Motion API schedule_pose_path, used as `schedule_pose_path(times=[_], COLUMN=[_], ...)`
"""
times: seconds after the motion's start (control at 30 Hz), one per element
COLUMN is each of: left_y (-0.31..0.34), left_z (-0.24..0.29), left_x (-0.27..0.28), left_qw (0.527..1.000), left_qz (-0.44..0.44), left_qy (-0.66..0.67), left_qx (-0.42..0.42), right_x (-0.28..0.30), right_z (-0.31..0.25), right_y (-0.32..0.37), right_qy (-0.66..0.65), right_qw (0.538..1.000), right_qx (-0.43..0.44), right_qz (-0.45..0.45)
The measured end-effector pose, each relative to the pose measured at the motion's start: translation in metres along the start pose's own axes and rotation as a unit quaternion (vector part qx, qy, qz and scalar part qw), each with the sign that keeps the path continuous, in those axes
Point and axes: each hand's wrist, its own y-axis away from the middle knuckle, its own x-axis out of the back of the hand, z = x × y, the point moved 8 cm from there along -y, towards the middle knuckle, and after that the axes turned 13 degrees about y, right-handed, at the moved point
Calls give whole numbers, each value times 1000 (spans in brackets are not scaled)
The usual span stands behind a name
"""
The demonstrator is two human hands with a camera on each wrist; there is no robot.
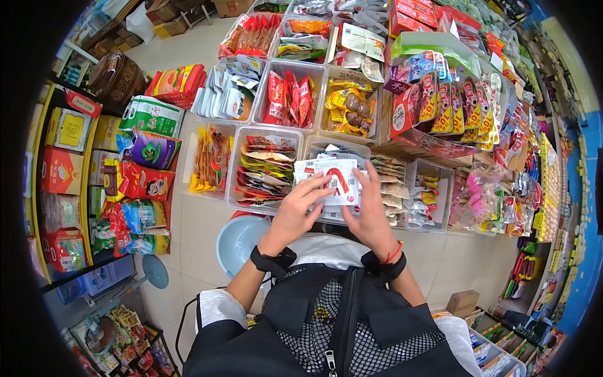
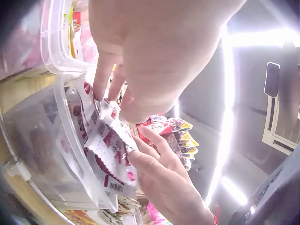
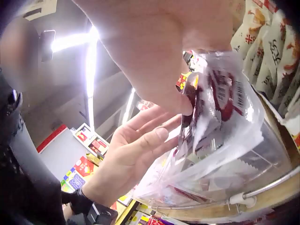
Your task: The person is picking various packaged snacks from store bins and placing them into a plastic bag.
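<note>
White snack packets (image 1: 342,188) with red print stand together at the top of a clear plastic bin (image 2: 35,136). My left hand (image 1: 298,206) holds them from the left, fingers laid over their face and the thumb low. On the other side my right hand (image 1: 370,217) grips the packets' right edge, thumb in front and fingers behind. In the left wrist view the serrated edge of a packet (image 2: 110,152) lies near the right thumb. The right wrist view has a shiny packet (image 3: 229,101) close up, partly covered by my right hand.
Bins of bagged snacks surround the hands, among them red packets (image 1: 289,100) and yellow packets (image 1: 349,113). Cartons of hanging packs (image 1: 461,110) stand to the right. A light blue basin (image 1: 231,242) sits below on the left, near a shelf of bags (image 1: 147,182).
</note>
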Motion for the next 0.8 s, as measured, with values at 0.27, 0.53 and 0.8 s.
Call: schedule_pose_path(times=[0.27,0.53,0.8], left_y=[-4,-9,12], left_z=[-5,-12,-4], left_x=[-1,-17,-17], left_qw=[995,996,991], left_qz=[58,87,99], left_qy=[-79,-14,-92], left_qx=[23,0,14], right_x=[15,14,25], right_z=[25,37,17], right_y=[-7,-17,-1], right_qy=[-6,-72,46], right_qw=[997,990,987], right_qx=[-65,-102,18], right_qz=[-46,70,-156])
